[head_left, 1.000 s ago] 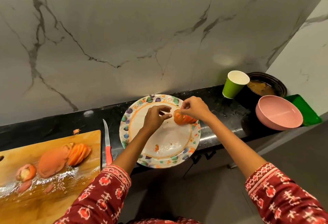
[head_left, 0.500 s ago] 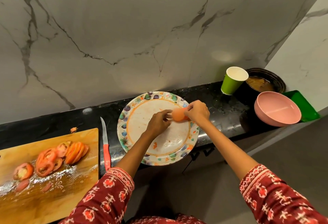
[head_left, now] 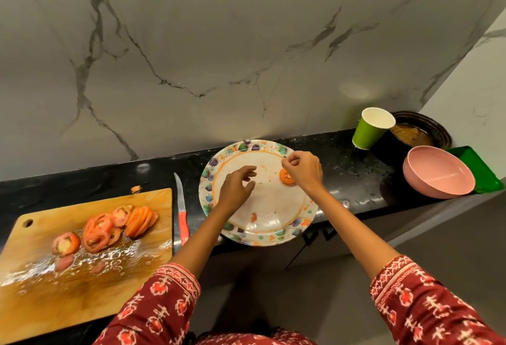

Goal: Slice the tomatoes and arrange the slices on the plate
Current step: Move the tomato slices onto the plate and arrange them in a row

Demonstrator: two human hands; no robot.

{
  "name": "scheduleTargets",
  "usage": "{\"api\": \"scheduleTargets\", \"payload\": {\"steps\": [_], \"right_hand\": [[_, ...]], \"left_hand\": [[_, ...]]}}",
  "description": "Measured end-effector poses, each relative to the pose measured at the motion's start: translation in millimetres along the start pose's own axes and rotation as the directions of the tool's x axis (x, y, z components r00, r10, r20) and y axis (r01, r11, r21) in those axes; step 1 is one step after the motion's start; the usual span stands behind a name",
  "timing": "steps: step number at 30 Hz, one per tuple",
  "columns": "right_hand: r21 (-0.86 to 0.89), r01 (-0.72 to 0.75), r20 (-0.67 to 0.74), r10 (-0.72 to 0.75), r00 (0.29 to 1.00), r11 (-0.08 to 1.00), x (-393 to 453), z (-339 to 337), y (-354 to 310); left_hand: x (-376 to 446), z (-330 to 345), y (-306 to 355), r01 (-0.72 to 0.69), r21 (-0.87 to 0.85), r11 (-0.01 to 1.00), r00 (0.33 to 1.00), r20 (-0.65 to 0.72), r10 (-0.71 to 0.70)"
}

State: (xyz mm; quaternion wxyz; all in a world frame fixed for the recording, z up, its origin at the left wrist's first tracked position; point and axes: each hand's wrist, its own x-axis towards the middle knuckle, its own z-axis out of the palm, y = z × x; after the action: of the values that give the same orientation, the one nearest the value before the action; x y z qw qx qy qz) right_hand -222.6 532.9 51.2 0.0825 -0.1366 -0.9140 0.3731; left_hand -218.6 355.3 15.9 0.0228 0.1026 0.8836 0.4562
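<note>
Tomato slice (head_left: 286, 176) on plate (head_left: 273, 231), right hand (head_left: 304, 171) beside, left hand (head_left: 236, 190) hovering

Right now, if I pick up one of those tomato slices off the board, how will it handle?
The slices look thin, so probably floppy. The board glistens with juice, so likely slippery. Hollow rings may tear.

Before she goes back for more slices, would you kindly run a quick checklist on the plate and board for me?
1. Slice lying on the plate: ok.
2. Left hand free, no grip on anything: ok.
3. Right hand clear of the slice: cannot tell, its fingers hide the edge.
4. More tomato slices waiting on the cutting board: ok.
5. Knife set aside between board and plate: ok.
</note>
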Motion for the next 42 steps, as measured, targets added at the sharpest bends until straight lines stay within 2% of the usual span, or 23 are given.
{"api": "scheduleTargets", "payload": {"steps": [3,9,16,21,28,32,39,42], "right_hand": [[0.017,0.079,0.062,-0.079,0.995,0.997,-13.9,26.7,-27.2],[0.059,0.184,0.205,-0.192,0.96,0.981,-55.6,86.8,-96.8],[0.095,0.272,0.39,-0.287,0.875,0.958,-103.0,146.7,-164.2],[-0.033,0.274,0.512,-0.219,0.83,0.961,-131.6,180.6,-188.4],[-0.309,0.276,0.449,-0.116,0.886,0.91,-157.1,203.4,-207.1],[-0.366,0.245,0.391,-0.09,0.916,0.898,-165.1,204.7,-212.2],[-0.379,0.201,0.333,-0.069,0.94,0.903,-173.2,196.6,-209.8],[-0.225,0.117,0.366,-0.028,0.93,0.967,-162.2,188.2,-202.8]], "left_hand": [[-19.3,-36.5,-19.2,-0.016,-0.016,1.0,0.987,-0.159,0.013],[-74.0,-129.1,-70.7,0.033,-0.01,0.999,0.937,-0.347,-0.035],[-148.5,-229.7,-127.1,0.154,0.024,0.988,0.869,-0.479,-0.124],[-181.4,-263.7,-153.3,0.174,-0.012,0.985,0.825,-0.545,-0.153],[-199.4,-277.5,-171.1,0.146,-0.056,0.988,0.82,-0.552,-0.153],[-201.7,-276.5,-177.1,0.147,-0.073,0.987,0.831,-0.532,-0.163],[-205.8,-270.4,-180.0,0.112,-0.065,0.992,0.856,-0.5,-0.13],[-203.3,-267.7,-180.3,0.109,-0.078,0.991,0.861,-0.49,-0.134]]}}
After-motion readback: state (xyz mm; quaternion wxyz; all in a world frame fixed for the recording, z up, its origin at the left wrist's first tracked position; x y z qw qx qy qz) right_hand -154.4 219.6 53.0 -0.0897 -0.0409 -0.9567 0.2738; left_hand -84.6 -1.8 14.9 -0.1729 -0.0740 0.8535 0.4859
